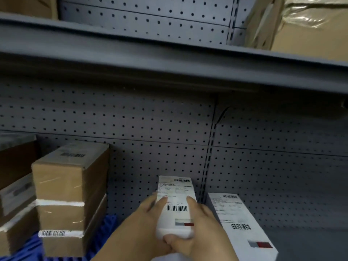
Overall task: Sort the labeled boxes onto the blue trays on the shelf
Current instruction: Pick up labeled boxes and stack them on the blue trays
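Both of my hands grip one white labeled box (pixel 176 201) with barcodes, held lengthwise in front of the lower shelf. My left hand (pixel 148 219) wraps its left side, fingers over the label. My right hand (pixel 199 230) wraps the right side, thumb at the near end. A second white labeled box (pixel 239 225) lies on the shelf just to the right. A blue tray (pixel 105 232) shows at the lower left, under a stack of taped brown cardboard boxes (pixel 69 196).
Grey pegboard back wall (pixel 150 119) and an upper shelf edge (pixel 169 59) run overhead. More brown boxes (pixel 15 185) stand at the far left. A plastic-wrapped carton (pixel 310 25) sits on the upper shelf at right.
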Demonstrator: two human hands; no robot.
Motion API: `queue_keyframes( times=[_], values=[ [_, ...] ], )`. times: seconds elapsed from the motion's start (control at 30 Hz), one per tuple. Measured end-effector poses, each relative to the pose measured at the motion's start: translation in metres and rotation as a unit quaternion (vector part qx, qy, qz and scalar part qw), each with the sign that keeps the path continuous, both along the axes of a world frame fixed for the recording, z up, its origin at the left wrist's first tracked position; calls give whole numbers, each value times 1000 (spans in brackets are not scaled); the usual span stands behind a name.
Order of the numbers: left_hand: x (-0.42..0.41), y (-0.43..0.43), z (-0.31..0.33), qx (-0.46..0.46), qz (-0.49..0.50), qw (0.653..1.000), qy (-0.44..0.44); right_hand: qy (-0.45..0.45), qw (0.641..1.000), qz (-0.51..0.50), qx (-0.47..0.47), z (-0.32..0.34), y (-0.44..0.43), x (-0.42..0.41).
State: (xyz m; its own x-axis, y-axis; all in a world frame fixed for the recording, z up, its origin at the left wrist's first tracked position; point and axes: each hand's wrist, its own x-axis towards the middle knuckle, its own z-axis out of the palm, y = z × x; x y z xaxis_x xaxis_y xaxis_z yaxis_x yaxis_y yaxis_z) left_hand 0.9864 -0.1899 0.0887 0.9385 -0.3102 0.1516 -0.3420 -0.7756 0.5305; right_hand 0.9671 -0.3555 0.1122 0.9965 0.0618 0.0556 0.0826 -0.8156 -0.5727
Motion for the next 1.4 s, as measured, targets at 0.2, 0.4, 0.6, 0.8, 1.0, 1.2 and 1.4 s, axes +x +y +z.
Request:
queue_keyframes(
  times=[0.2,0.4,0.6,0.8,1.0,1.2,1.4],
  values=[
    [0,2,0,47,1,998,-46,7,1000,0,13,2,0,-4],
    [-29,25,28,96,-15,994,-60,-36,999,4,-18,22,-2,-36],
    [-82,44,19,134,7,987,-83,-49,996,24,-70,25,14,-88],
    [-168,73,0,157,98,981,-49,-25,990,95,-105,2,46,-143],
    [-267,114,-30,135,182,971,-76,16,975,189,-115,-20,86,-207],
    [-357,177,-49,156,254,951,-85,20,957,276,-89,-31,155,-268],
    [-420,273,-58,172,334,917,-132,10,939,326,-107,-34,261,-306]
  ],
)
